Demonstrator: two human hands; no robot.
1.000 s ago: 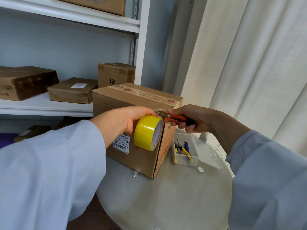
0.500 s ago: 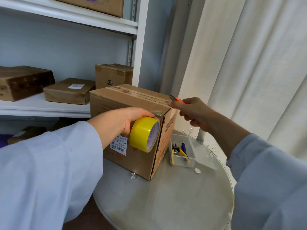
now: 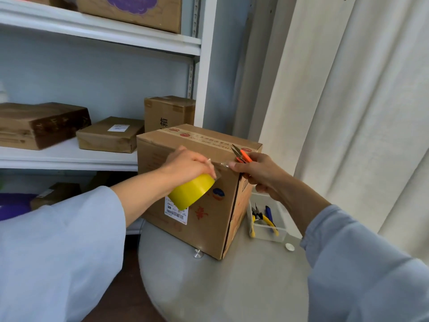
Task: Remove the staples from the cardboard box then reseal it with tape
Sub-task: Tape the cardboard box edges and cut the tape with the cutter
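**Taping the box corner**

The cardboard box [image 3: 185, 194] stands on the round worktop [image 3: 232, 287], towards its back edge. The left hand [image 3: 185, 165] grips the yellow tape roll [image 3: 191, 191] against the box's near face, just under the top edge. A short clear strip [image 3: 221, 165] runs from the roll to the box's near top corner, where the right hand [image 3: 257, 173] pinches its end while also holding the orange snips [image 3: 241, 154], blades up.

This looks like the resealing step. The next move probably calls for pressing the strip flat over the corner, then cutting it.

Right of the box sits a clear tool tray [image 3: 269, 226], close by; a curtain [image 3: 348, 112] hangs beyond. The worktop in front of the box is open.
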